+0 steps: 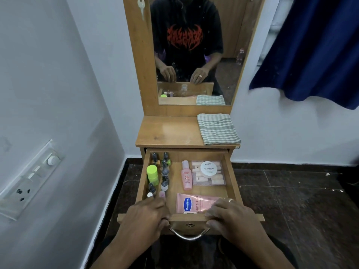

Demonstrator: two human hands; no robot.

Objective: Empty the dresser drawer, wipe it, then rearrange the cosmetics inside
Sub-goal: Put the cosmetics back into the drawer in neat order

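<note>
The wooden dresser drawer [231, 171] is pulled out wide. Inside, along its left side, stand several nail polish bottles [164, 174] and a lime-green bottle [152, 174]. A pink bottle [186, 176] lies in the middle, beside a clear box [217, 180] with a white nail polish jar [208, 168] on it. A pink Vaseline tube [194, 203] lies at the front. My left hand [145, 216] and my right hand [231, 216] both rest on the drawer's front edge, fingers curled over it. A striped cloth [218, 129] lies folded on the dresser top [169, 131].
A mirror [190, 51] stands above the dresser top and reflects a person and the hands. A metal handle [189, 234] hangs on the drawer front. A white wall with a switch panel [29, 177] is on the left, a blue curtain [314, 49] on the right, dark floor tiles below.
</note>
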